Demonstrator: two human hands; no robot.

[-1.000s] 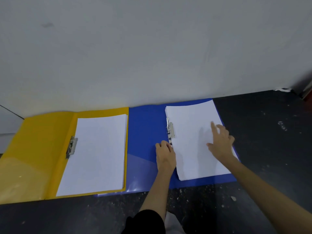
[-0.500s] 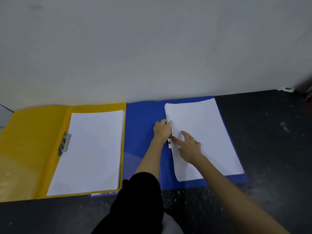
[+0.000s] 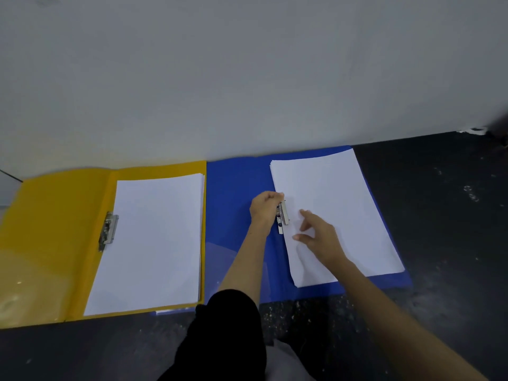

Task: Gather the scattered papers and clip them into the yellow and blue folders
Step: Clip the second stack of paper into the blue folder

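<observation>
Two open folders, two paper stacks, no readable writing

At mid-frame the left hand (image 3: 265,206) curls its fingers onto the metal clip (image 3: 283,217) of the blue folder (image 3: 236,204); the right hand (image 3: 319,236) lies on its paper stack (image 3: 343,204), fingers loosely spread. At left the yellow folder (image 3: 55,221) holds a second stack (image 3: 154,243) under its own clip (image 3: 108,231). Both folders touch the pale wall (image 3: 247,78) behind them.

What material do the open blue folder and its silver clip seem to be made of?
The open blue folder looks like smooth plastic: its lower inner pocket is translucent and glossy. The silver clip appears to be shiny metal, since it reflects light.
</observation>
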